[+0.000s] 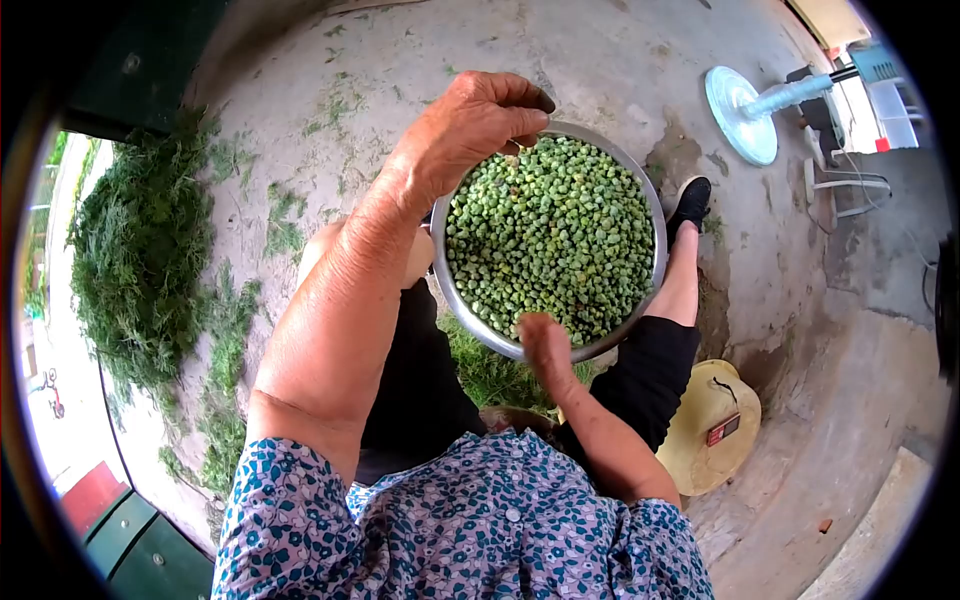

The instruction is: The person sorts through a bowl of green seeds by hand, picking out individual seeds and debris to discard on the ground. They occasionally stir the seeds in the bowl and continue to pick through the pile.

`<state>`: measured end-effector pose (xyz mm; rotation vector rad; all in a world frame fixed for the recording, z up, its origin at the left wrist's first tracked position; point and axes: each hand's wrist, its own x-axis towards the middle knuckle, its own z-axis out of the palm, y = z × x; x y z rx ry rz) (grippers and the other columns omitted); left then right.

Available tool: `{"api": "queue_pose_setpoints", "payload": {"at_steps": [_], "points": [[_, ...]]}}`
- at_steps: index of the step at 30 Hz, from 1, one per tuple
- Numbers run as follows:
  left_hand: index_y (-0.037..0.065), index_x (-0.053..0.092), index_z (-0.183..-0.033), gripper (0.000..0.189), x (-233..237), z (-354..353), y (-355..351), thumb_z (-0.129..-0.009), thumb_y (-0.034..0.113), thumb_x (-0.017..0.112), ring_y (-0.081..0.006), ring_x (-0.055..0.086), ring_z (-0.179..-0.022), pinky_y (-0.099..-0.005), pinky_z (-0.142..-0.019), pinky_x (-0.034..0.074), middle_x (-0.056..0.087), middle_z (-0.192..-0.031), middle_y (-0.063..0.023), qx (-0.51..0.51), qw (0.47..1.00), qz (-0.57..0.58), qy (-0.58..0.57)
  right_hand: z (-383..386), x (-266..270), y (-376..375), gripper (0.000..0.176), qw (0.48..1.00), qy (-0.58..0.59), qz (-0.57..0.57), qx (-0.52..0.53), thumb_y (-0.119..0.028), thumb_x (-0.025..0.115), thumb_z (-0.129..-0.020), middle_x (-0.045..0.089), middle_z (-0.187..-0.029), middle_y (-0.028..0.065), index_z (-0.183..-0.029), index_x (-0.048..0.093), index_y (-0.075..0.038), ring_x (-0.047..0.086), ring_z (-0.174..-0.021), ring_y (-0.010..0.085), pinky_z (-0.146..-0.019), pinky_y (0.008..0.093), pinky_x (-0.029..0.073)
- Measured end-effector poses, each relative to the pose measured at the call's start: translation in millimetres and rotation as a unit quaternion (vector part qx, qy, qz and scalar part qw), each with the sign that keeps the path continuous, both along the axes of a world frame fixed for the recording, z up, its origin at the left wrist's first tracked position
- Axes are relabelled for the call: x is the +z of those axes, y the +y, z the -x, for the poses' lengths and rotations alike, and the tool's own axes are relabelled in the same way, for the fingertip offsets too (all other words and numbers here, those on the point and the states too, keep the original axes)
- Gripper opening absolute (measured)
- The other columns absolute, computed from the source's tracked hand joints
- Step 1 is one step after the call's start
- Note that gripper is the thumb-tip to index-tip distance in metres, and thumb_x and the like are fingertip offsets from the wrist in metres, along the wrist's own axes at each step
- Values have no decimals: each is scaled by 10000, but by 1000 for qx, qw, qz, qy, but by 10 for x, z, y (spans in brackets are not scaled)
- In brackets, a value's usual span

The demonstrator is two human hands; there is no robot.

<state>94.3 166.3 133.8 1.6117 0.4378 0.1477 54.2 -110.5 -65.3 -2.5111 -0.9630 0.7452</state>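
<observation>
A round metal bowl (658,215) full of small, knobbly green cones or berries (560,230) rests between my knees. My left hand (485,125) is over the bowl's far left rim, its thumb and fingers bent together in a pinch; whatever may be between them is too small to make out. Above the near rim, my right hand (545,342) appears as a closed fist, and its fingertips are hidden. Feathery green sprigs (500,370) show below the bowl, between my legs.
A large heap of green branches (140,250) lies on the left, with loose sprigs scattered over the concrete floor (290,110). A pale blue fan base (742,115) stands far right. Near my right leg, a round yellow object (690,455) carries a small red device (722,429).
</observation>
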Motion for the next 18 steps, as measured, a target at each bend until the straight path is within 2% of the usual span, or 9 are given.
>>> {"api": "queue_pose_setpoints", "payload": {"at_steps": [1, 2, 3, 5, 8, 11, 15, 18], "points": [[9, 621, -1029, 266, 3, -8, 16, -816, 167, 601, -128, 600, -808, -266, -763, 481, 646, -897, -61, 5, 1000, 0, -2, -103, -39, 57, 81, 987, -63, -117, -87, -108, 540, -790, 597, -730, 174, -767, 606, -68, 599, -632, 339, -536, 419, 460], [9, 623, -1027, 264, 11, -17, 29, -816, 166, 602, -127, 600, -809, -267, -762, 480, 646, -898, -61, 9, 1000, 0, -6, -208, -43, 95, 97, 973, -40, -145, -172, -135, 559, -795, 605, -718, 175, -746, 616, -74, 590, -611, 357, -517, 417, 448], [9, 625, -1024, 260, 20, -20, 38, -816, 163, 604, -128, 600, -807, -267, -761, 481, 646, -897, -61, 12, 1000, 2, -8, -321, -122, 98, 94, 972, -64, -112, -195, -149, 566, -795, 611, -720, 163, -830, 627, -85, 588, -645, 359, -539, 412, 447], [10, 628, -1019, 252, 28, -25, 49, -815, 157, 606, -128, 599, -805, -267, -759, 481, 647, -894, -60, 18, 1000, 6, -14, -480, -27, 182, 140, 972, -126, -109, -166, -166, 563, -798, 624, -746, 156, -909, 620, -103, 599, -700, 346, -588, 418, 455], [10, 630, -1017, 247, 24, -35, 68, -816, 152, 607, -131, 601, -803, -269, -761, 482, 648, -890, -60, 20, 1000, -14, -5, -617, -129, 312, 217, 973, -140, -30, -181, -203, 561, -804, 631, -758, 148, -1005, 611, -138, 604, -741, 336, -629, 427, 458], [10, 630, -1021, 247, 21, -23, 78, -818, 148, 603, -133, 602, -803, -271, -764, 482, 649, -887, -62, 25, 999, -21, -1, -661, -267, 422, 205, 971, -134, 3, -197, -209, 599, -779, 633, -765, 150, -967, 624, -132, 600, -733, 347, -626, 450, 452], [-1, 624, -1029, 258, 51, -14, 87, -809, 133, 605, -142, 605, -803, -271, -764, 486, 647, -889, -73, 29, 1000, -9, 0, -681, -328, 501, 293, 970, -140, 80, -180, -252, 571, -809, 638, -749, 136, -1092, 591, -177, 609, -712, 333, -616, 440, 462], [-7, 619, -1035, 263, 71, -18, 88, -809, 127, 604, -152, 607, -803, -269, -767, 488, 646, -891, -85, 25, 1000, -17, 0, -684, -312, 546, 273, 970, -142, 76, -184, -251, 567, -812, 636, -734, 136, -1070, 586, -165, 609, -701, 339, -608, 444, 457]]}}
